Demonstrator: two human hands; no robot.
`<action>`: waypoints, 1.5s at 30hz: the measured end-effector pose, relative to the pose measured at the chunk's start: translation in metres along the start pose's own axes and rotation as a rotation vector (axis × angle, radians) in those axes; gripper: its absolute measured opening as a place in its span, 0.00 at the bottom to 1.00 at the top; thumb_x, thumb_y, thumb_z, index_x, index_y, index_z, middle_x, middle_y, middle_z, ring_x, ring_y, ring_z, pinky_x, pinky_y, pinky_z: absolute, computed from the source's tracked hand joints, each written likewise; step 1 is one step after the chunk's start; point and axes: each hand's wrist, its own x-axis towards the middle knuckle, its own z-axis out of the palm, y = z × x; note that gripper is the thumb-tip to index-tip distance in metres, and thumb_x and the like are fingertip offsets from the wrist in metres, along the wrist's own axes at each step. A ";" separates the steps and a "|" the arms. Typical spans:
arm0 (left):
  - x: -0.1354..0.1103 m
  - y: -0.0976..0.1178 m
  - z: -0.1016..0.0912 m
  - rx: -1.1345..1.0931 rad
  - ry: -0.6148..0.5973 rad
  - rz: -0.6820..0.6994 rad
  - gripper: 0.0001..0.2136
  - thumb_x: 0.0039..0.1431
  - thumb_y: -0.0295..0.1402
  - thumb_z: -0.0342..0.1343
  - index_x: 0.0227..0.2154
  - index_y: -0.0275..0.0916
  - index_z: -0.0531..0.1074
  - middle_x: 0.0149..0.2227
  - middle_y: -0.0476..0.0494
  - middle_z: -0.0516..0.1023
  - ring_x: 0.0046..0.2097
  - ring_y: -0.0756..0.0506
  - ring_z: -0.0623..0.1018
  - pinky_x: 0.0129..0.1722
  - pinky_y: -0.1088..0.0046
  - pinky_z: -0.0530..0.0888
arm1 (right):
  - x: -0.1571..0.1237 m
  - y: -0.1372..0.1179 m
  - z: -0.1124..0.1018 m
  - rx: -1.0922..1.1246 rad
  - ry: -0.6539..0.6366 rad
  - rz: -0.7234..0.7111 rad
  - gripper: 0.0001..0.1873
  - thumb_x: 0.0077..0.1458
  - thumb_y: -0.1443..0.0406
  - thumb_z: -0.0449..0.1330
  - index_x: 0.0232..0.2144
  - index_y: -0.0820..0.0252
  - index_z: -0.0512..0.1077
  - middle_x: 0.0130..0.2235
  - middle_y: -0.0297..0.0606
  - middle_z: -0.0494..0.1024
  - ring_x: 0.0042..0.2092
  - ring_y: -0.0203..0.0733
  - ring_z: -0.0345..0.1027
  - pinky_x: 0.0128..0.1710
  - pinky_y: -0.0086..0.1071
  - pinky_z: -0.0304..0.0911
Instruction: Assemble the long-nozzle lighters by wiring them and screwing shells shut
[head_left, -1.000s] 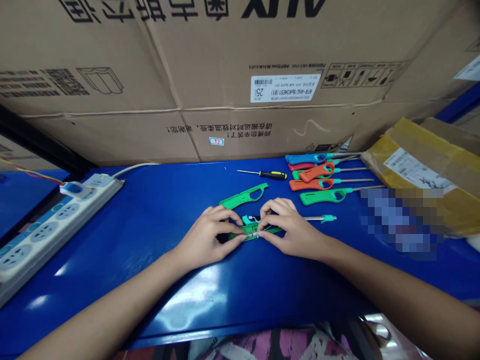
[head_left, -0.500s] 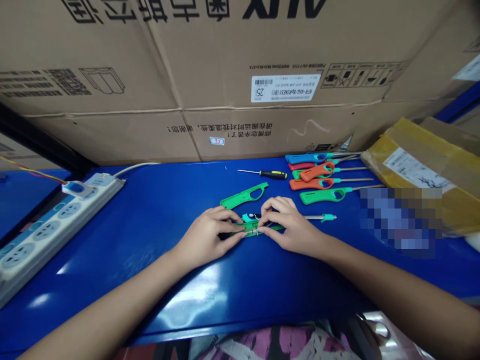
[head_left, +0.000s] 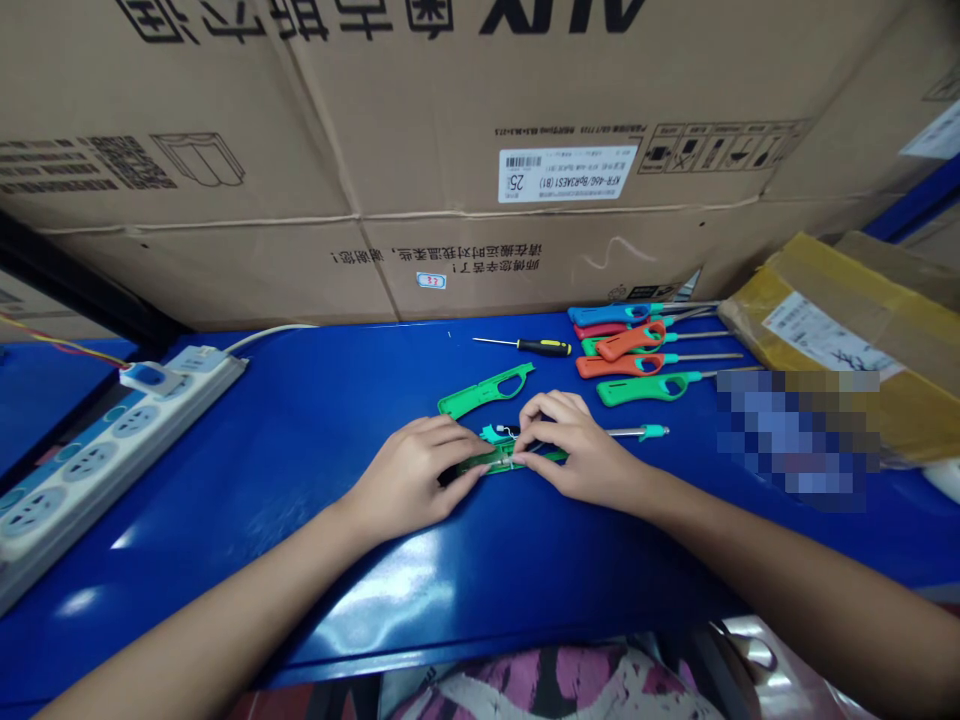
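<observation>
An opened green lighter body lies on the blue table, its metal nozzle with a teal tip pointing right. My left hand pinches its left end, fingers curled. My right hand pinches the middle of it from the right, fingertips meeting the left hand's. Small wires and a teal part show between the fingers. The loose green cover half of the lighter lies just behind the hands.
Several finished lighters in blue, red, orange and green lie at the back right beside a small screwdriver. A white power strip runs along the left. Big cardboard boxes wall the back; a yellow taped parcel sits right.
Both hands stay pinched on the open lighter body with only tiny finger shifts; the view has drifted slightly.
</observation>
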 end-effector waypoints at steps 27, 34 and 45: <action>0.001 0.009 0.005 -0.043 -0.011 -0.066 0.11 0.68 0.34 0.54 0.47 0.45 0.80 0.46 0.43 0.81 0.45 0.43 0.78 0.47 0.61 0.76 | 0.001 -0.001 -0.005 -0.047 0.018 0.063 0.01 0.61 0.66 0.62 0.35 0.54 0.73 0.40 0.36 0.71 0.45 0.42 0.65 0.52 0.43 0.54; 0.001 0.009 0.008 -0.061 0.027 -0.054 0.11 0.67 0.33 0.55 0.47 0.44 0.80 0.45 0.42 0.81 0.46 0.43 0.79 0.48 0.61 0.76 | 0.002 0.002 0.000 -0.045 0.010 0.086 0.05 0.58 0.63 0.67 0.33 0.54 0.74 0.39 0.35 0.72 0.45 0.42 0.65 0.53 0.43 0.53; -0.001 0.008 0.003 0.048 -0.003 -0.035 0.16 0.59 0.38 0.63 0.49 0.41 0.77 0.48 0.41 0.82 0.47 0.41 0.80 0.48 0.61 0.76 | 0.000 0.005 0.002 -0.074 0.027 0.055 0.06 0.61 0.62 0.64 0.31 0.55 0.74 0.39 0.35 0.72 0.43 0.41 0.64 0.54 0.44 0.52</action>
